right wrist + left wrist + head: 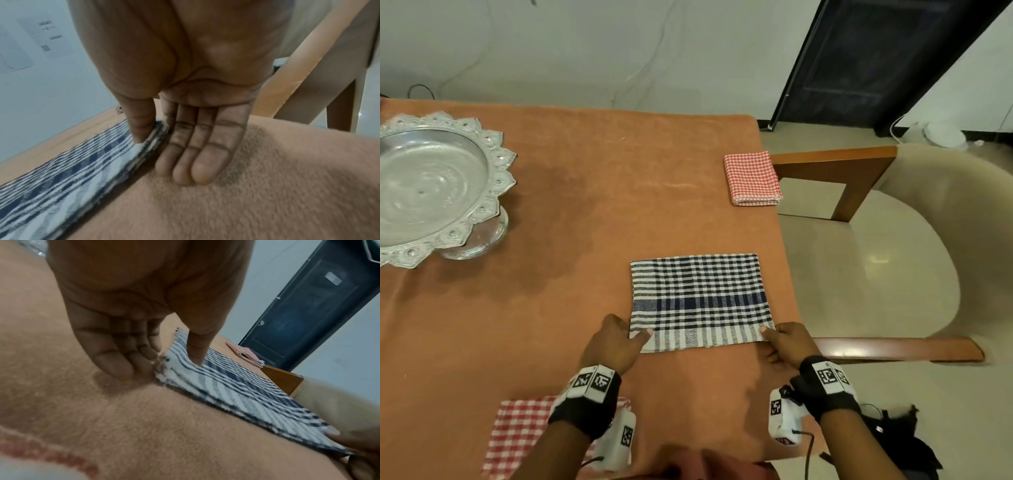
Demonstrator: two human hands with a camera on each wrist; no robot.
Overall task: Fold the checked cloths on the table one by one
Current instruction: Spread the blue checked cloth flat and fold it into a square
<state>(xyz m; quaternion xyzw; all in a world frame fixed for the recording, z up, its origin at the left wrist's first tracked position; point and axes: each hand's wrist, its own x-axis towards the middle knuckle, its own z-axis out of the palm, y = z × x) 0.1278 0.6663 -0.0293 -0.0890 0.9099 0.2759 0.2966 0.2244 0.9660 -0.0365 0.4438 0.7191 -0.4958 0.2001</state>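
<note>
A blue-and-white checked cloth (698, 298) lies folded into a rectangle on the orange-covered table (585, 205), near its right edge. My left hand (643, 337) pinches its near left corner (170, 368), with the thumb on top and the fingers at the edge. At the near right corner my right hand (767, 337) pinches the layered edge (148, 146), thumb on top, the other fingers straight on the table beside it. A small red checked cloth (752, 178) lies folded at the table's right edge. Another red checked cloth (524, 431) lies flat at the near left, partly under my left forearm.
An ornate silver footed tray (431, 185) stands at the far left of the table. A cream chair with wooden arms (893, 240) sits close against the table's right side. A dark door (876, 61) is behind it.
</note>
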